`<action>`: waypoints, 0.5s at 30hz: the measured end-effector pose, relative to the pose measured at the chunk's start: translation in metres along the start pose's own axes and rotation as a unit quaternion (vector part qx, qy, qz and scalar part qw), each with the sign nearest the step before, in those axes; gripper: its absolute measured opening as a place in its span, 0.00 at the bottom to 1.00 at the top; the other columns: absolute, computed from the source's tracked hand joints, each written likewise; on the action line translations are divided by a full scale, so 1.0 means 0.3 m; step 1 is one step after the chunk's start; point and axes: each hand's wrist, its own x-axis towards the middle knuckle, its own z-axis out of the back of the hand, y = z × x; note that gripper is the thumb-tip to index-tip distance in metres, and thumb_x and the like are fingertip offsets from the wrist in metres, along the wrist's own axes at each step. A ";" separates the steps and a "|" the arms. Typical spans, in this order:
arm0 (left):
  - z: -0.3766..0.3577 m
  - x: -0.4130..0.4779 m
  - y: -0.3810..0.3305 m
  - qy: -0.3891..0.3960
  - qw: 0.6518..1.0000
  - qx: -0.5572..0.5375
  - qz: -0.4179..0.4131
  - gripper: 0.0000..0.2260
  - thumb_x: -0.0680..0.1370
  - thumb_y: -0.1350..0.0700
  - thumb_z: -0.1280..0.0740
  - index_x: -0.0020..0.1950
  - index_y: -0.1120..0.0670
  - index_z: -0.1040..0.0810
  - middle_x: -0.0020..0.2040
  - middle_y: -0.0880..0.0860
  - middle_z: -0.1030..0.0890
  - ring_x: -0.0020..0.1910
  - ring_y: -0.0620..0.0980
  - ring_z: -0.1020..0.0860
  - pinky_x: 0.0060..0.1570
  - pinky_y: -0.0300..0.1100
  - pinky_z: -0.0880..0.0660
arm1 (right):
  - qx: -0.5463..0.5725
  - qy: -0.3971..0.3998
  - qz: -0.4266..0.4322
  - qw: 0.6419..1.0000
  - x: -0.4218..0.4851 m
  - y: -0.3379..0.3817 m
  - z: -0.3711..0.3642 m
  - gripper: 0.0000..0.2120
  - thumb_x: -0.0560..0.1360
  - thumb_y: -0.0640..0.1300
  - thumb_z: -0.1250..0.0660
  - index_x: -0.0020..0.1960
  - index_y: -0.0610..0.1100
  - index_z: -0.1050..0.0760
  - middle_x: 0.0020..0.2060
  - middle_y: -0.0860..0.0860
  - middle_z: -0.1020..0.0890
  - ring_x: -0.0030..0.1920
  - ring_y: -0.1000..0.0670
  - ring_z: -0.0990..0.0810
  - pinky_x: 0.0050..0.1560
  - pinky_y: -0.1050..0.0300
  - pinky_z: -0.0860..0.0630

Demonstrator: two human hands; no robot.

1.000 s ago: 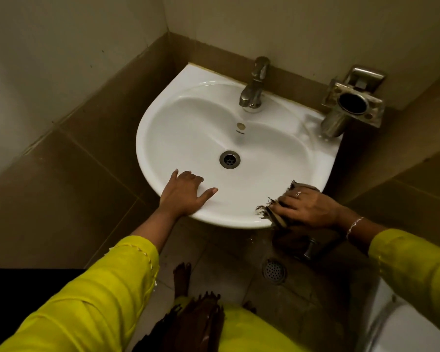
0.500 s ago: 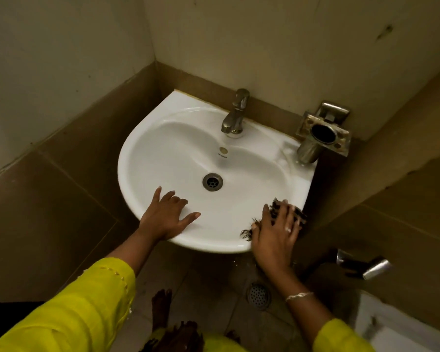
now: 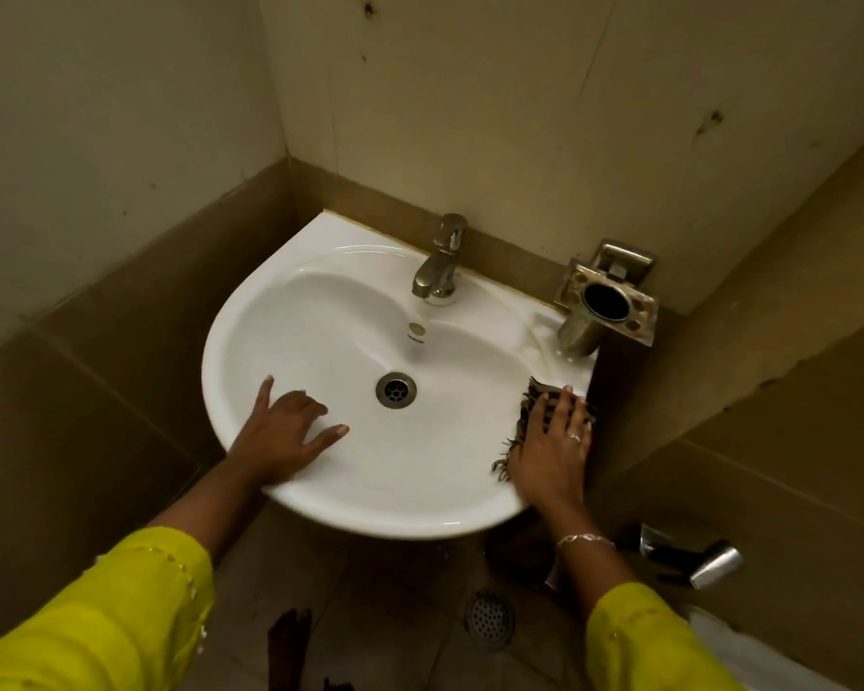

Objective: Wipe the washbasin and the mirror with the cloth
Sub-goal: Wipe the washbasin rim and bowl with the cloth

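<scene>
A white corner washbasin [image 3: 320, 331] is fixed where two walls meet, with a metal tap [image 3: 440, 264] at its back and a drain [image 3: 395, 389] in the bowl. My left hand [image 3: 285, 431] rests flat on the basin's front left rim, fingers spread. My right hand [image 3: 552, 446] presses a dark fringed cloth [image 3: 532, 399] flat against the right rim with straight fingers. Most of the cloth is hidden under that hand. No mirror is in view.
A steel holder [image 3: 609, 304] is mounted on the wall at the basin's back right corner. Brown tiles cover the lower walls. Below are a floor drain [image 3: 490, 615], a metal spray fitting [image 3: 714, 566] at the right, and my bare foot [image 3: 288, 640].
My right hand has slid the cloth from the front right rim along the right edge toward the back. The left hand stays on the front rim. The view has tilted upward.
</scene>
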 end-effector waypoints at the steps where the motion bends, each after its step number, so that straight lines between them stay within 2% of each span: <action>1: 0.004 0.008 0.024 -0.005 1.000 0.011 -0.006 0.56 0.61 0.22 0.71 0.62 0.56 0.24 0.62 0.54 0.22 0.70 0.51 0.32 0.73 0.53 0.62 | -0.002 0.008 0.008 1.000 0.018 -0.008 0.010 0.35 0.76 0.49 0.42 0.75 0.41 0.55 0.74 0.38 0.60 0.74 0.37 0.63 0.72 0.41 0.60; 3: 0.010 0.018 0.054 -0.012 1.000 0.020 -0.008 0.51 0.64 0.23 0.66 0.61 0.57 0.23 0.61 0.55 0.21 0.69 0.52 0.31 0.74 0.54 0.59 | 0.022 0.027 0.021 0.999 0.035 -0.026 0.027 0.32 0.79 0.52 0.46 0.75 0.42 0.57 0.74 0.39 0.61 0.74 0.39 0.64 0.72 0.43 0.61; 6: -0.001 0.028 0.068 -0.033 0.999 0.033 -0.007 0.41 0.69 0.30 0.58 0.60 0.56 0.22 0.60 0.55 0.20 0.68 0.53 0.30 0.74 0.53 0.57 | 0.065 0.026 0.013 0.997 0.027 -0.052 0.033 0.30 0.81 0.49 0.49 0.75 0.41 0.59 0.75 0.41 0.61 0.74 0.42 0.64 0.73 0.46 0.59; 10: -0.022 0.025 0.064 -0.088 0.996 0.021 0.000 0.36 0.71 0.33 0.54 0.54 0.59 0.19 0.54 0.58 0.18 0.63 0.56 0.25 0.73 0.54 0.53 | 0.015 -0.007 0.008 1.000 0.033 -0.048 0.002 0.30 0.80 0.47 0.49 0.75 0.37 0.59 0.74 0.36 0.59 0.74 0.36 0.61 0.73 0.45 0.58; 15: -0.026 0.022 0.053 -0.158 0.985 0.022 0.072 0.34 0.72 0.36 0.51 0.49 0.61 0.19 0.48 0.60 0.17 0.58 0.59 0.22 0.72 0.56 0.52 | -0.018 -0.026 0.006 0.999 0.128 -0.039 0.016 0.32 0.78 0.47 0.44 0.75 0.37 0.55 0.74 0.34 0.53 0.74 0.34 0.56 0.72 0.41 0.57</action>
